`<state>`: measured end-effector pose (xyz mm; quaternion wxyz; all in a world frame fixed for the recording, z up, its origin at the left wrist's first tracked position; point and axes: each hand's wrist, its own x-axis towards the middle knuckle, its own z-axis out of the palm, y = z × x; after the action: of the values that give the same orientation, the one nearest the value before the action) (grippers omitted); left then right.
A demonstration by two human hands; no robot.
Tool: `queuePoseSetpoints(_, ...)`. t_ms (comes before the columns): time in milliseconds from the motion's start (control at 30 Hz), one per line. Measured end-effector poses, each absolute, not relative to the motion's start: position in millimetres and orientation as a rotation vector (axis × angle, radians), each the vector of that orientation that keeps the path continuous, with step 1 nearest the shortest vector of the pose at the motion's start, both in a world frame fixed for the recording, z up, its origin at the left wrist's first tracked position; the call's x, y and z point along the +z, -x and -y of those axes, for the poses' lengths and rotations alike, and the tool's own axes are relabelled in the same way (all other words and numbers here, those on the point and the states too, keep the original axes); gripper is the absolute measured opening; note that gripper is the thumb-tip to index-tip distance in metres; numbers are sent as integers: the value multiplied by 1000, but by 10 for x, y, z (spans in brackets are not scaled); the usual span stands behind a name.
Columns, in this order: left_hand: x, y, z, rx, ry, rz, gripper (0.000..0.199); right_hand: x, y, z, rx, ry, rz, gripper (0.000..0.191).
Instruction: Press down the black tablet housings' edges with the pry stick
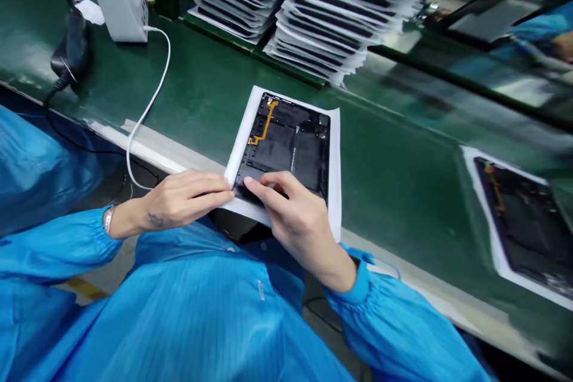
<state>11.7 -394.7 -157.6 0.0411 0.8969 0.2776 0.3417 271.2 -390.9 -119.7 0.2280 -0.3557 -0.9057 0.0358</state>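
Our left hand [188,198] and right hand [295,216] grasp the near corner of the open tablet housing [286,143], the right one pressing on its black inner face. The housing, with its amber flex cable [265,122], lies on a white paper sheet [335,167] atop the green workbench [188,77], with stacked tablet panels [331,18] beyond it.

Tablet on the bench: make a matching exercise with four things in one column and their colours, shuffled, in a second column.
Things:
1. Ribbon strip on the tablet
2. Cord
3. Left sleeve
4. Bench

Colours:
A. White
B. Blue
C. Green
D. Orange

Pairs: 1-D, 2-A, 3-B, 4-C
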Motion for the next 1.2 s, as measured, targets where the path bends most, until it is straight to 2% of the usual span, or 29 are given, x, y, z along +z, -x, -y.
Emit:
queuePoseSetpoints(200, -1691, -183, 3934, 1260, -2712, -821, 30, -1202, -2677, 3874, 138, 975, 2560, 46)
queuePoseSetpoints(400, -1721, -212, 3956, 1256, -2655, -875, 28, -1179, -2688, 3907, 100, 996, 2626, 54)
queuePoseSetpoints(567, -1680, -212, 3946, 1323, -2630, -814, 29, -1010, -2640, 3897, -113, 882, 2817, 41)
queuePoseSetpoints(767, -1628, -209, 3899, 1302, -2868, -768, 25, -793, -2538, 3800, -352, 741, 2995, 31)
queuePoseSetpoints(1000, -1635, -238, 3867, 1373, -2898, -763, 18, -671, -2513, 3633, -189, 631, 3157, 18)
queuePoseSetpoints(1200, -1654, -251, 3863, 1405, -2908, -756, 18, -671, -2480, 3630, -251, 638, 3145, 19)
